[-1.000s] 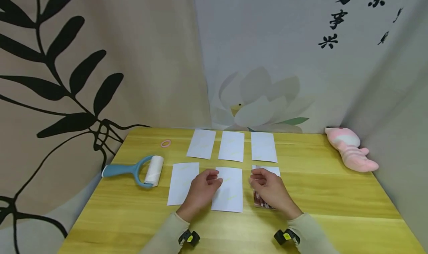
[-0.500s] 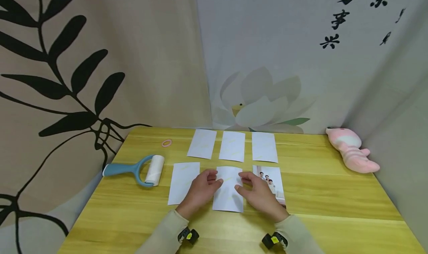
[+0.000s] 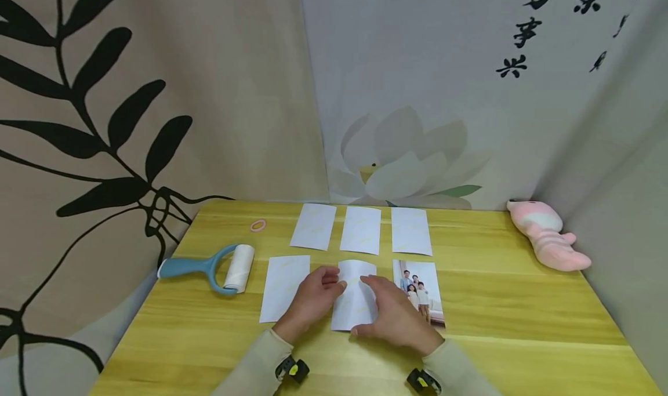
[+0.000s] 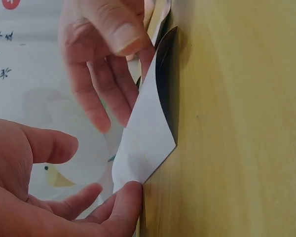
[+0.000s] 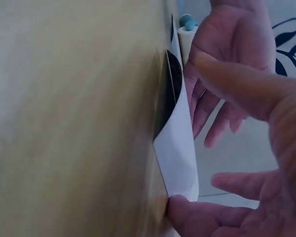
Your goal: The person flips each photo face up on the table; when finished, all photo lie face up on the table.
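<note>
My left hand and right hand, fingers loose and ungripping, touch opposite sides of the front-row middle card, which curves partly off the table. Squeezing inward could crease it; a slack fingertip could drop it.

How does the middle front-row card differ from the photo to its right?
Face: the middle card shows a white side with faint yellowish marks; the photo shows a printed group of people.
Pose: the middle card visibly arches upward; the photo looks flatter in the head view.
Place: the middle card sits between the left grip and right grip; the photo lies beyond the right grip, partly hidden by it.
Shared: both look similar in size.
</note>
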`<action>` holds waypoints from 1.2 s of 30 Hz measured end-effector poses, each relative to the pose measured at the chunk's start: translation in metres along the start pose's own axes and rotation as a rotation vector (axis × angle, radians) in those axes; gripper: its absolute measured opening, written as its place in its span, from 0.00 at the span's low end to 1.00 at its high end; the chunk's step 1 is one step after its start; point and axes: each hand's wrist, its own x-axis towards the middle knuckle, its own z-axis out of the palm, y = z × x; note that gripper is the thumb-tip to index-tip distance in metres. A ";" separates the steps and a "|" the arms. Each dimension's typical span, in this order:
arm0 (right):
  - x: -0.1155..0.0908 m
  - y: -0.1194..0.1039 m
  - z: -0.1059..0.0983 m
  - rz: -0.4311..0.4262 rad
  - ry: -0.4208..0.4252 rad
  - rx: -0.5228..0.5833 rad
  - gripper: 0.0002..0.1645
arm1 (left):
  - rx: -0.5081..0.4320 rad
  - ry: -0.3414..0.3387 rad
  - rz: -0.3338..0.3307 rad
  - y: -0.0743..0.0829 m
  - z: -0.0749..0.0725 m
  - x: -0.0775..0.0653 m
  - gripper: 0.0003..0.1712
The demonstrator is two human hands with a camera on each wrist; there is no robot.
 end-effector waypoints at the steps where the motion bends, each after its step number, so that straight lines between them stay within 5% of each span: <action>1: -0.001 0.000 0.001 -0.006 -0.006 -0.011 0.67 | 0.003 -0.001 0.002 -0.001 0.000 0.001 0.26; 12: -0.002 -0.004 -0.003 -0.013 -0.092 -0.085 0.64 | 0.009 -0.009 0.020 -0.006 -0.001 0.003 0.25; 25: -0.002 -0.002 -0.003 -0.024 -0.084 -0.065 0.65 | 0.000 0.025 0.013 -0.004 -0.012 0.001 0.26; 36: -0.003 -0.002 -0.004 -0.037 -0.098 -0.043 0.65 | -0.302 -0.097 -0.109 -0.013 -0.010 -0.007 0.36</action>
